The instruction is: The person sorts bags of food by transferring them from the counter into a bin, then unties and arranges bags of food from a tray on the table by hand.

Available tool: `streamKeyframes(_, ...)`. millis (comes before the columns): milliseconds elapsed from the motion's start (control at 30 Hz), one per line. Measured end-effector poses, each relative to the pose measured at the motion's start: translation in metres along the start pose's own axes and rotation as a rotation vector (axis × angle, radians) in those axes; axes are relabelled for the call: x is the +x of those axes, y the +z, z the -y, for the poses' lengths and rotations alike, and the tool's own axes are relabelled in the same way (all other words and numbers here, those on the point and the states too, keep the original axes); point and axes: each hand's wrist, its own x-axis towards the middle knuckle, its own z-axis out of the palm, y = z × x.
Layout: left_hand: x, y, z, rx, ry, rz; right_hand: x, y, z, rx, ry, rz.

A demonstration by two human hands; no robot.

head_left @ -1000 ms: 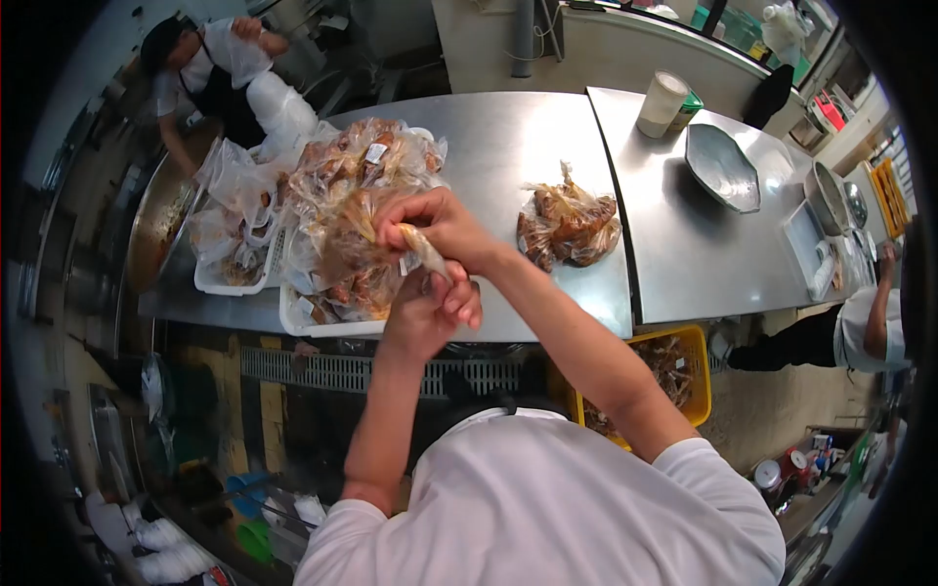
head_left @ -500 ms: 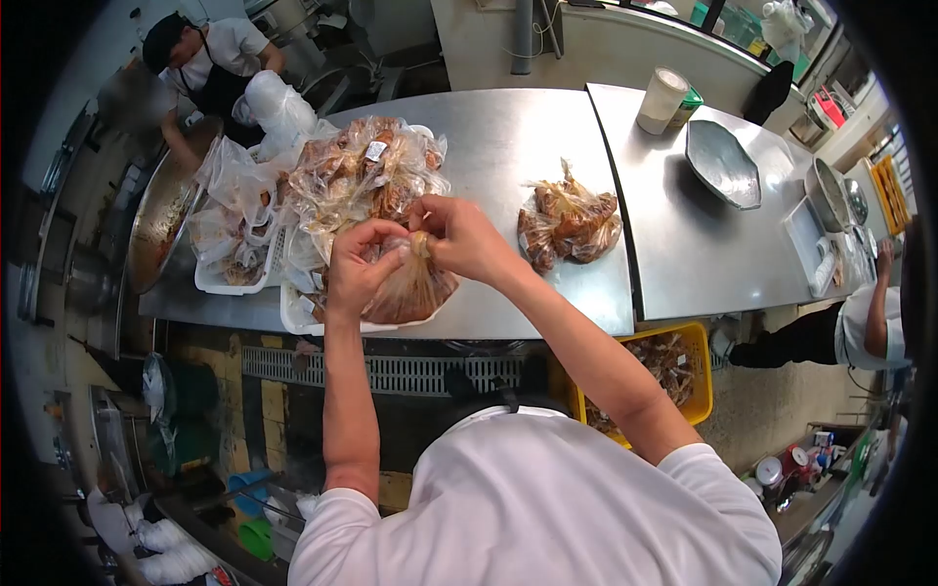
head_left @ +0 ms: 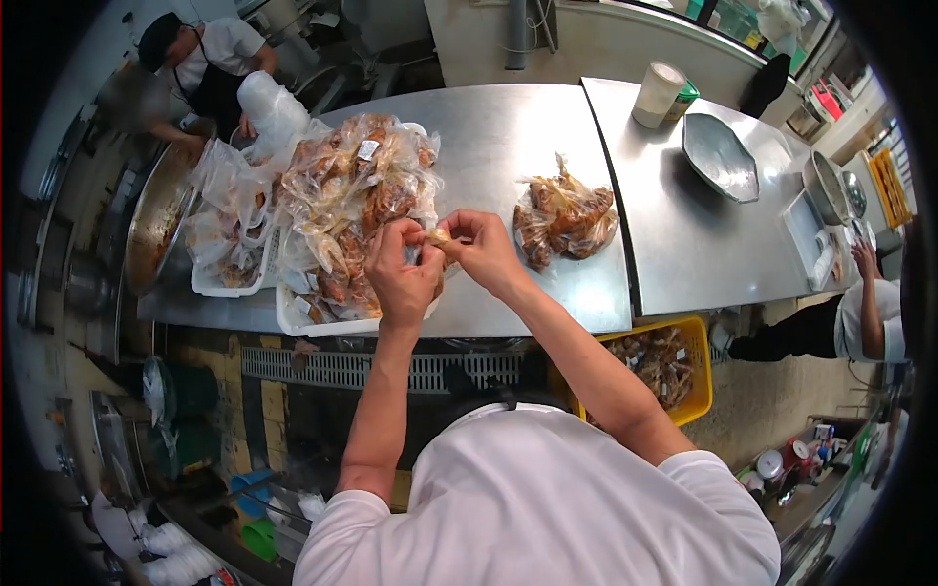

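My left hand (head_left: 403,275) and my right hand (head_left: 487,256) meet over the near edge of the steel table. Their fingertips are closed on the twisted, yellowish neck of a clear plastic bag (head_left: 438,237). My hands hide most of the bag's body. Left of them, a large heap of clear bags of brown food (head_left: 342,210) fills a white tray (head_left: 362,327). To their right, two or so similar bags of brown food (head_left: 567,217) lie together on the steel.
Another white tray (head_left: 227,290) with bags stands left, beside a big pan (head_left: 156,230) where a co-worker (head_left: 220,68) bends. A yellow crate (head_left: 696,391) sits below the table. A grey platter (head_left: 721,156) and a white tub (head_left: 659,95) are right. Another person (head_left: 870,313) stands far right.
Both my hands have moved right with the bag's neck between the fingers. The bag's body, plainly visible below them before, is now mostly hidden. The co-worker's hands have shifted near the pan.
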Motion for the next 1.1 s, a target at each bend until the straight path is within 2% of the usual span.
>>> streamKeyframes(67,-0.001,0.002,0.009,-0.069,-0.033,0.016,-0.002,-0.01,-0.005,0.05,-0.031,0.04)
streamKeyframes(133,0.001,0.001,0.013,-0.44,-0.342,0.143,-0.002,-0.02,-0.008,0.101,-0.062,0.075)
streamKeyframes(200,0.002,0.001,0.015,-0.485,-0.363,0.203,-0.002,-0.031,-0.011,0.241,-0.063,0.269)
streamKeyframes(233,0.002,0.003,0.013,-0.524,-0.385,0.251,-0.003,-0.034,-0.013,0.241,-0.065,0.253)
streamKeyframes(300,-0.003,0.011,0.007,-0.449,-0.301,0.27,-0.007,-0.038,-0.016,0.352,0.014,0.2)
streamKeyframes(367,-0.006,0.016,-0.003,-0.021,0.057,0.273,-0.016,-0.043,-0.017,0.238,0.043,0.119)
streamKeyframes(400,-0.01,0.019,-0.006,-0.1,-0.052,0.318,-0.022,-0.045,-0.017,0.127,0.075,0.052)
streamKeyframes(433,-0.013,0.019,-0.007,-0.106,-0.05,0.328,-0.028,-0.045,-0.019,0.129,0.077,0.04)
streamKeyframes(500,-0.015,0.017,-0.01,-0.216,-0.126,0.447,-0.038,-0.042,-0.024,0.036,0.027,-0.149)
streamKeyframes(567,-0.019,0.022,-0.01,-0.253,-0.153,0.466,-0.044,-0.04,-0.038,0.07,0.026,-0.206)
streamKeyframes(633,-0.023,0.029,-0.003,-0.174,-0.156,0.455,-0.053,-0.038,-0.043,-0.153,-0.125,-0.227)
streamKeyframes(767,-0.041,0.041,0.002,-0.097,-0.131,0.523,-0.074,-0.036,-0.045,-0.145,-0.22,-0.259)
streamKeyframes(800,-0.041,0.038,-0.012,-0.112,-0.094,0.549,-0.068,-0.039,-0.067,-0.44,-0.412,-0.323)
streamKeyframes(833,-0.039,0.037,-0.025,-0.115,-0.092,0.556,-0.066,-0.046,-0.074,-0.441,-0.409,-0.331)
streamKeyframes(900,-0.036,0.032,-0.039,-0.155,0.012,0.542,-0.061,-0.054,-0.082,-0.39,-0.228,-0.293)
streamKeyframes(933,-0.032,0.031,-0.034,-0.145,0.011,0.535,-0.053,-0.055,-0.083,-0.425,-0.273,-0.327)
streamKeyframes(1000,-0.02,0.036,-0.015,-0.183,-0.145,0.386,-0.039,-0.058,-0.079,-0.425,-0.28,-0.322)
streamKeyframes(1033,-0.015,0.043,-0.011,-0.178,-0.143,0.376,-0.032,-0.063,-0.068,-0.437,-0.283,-0.325)
streamKeyframes(1067,-0.01,0.051,-0.008,-0.094,-0.145,0.329,-0.028,-0.072,-0.056,-0.375,-0.103,-0.207)
streamKeyframes(1100,-0.007,0.06,-0.003,-0.008,-0.149,0.279,-0.021,-0.085,-0.052,-0.378,-0.111,-0.194)
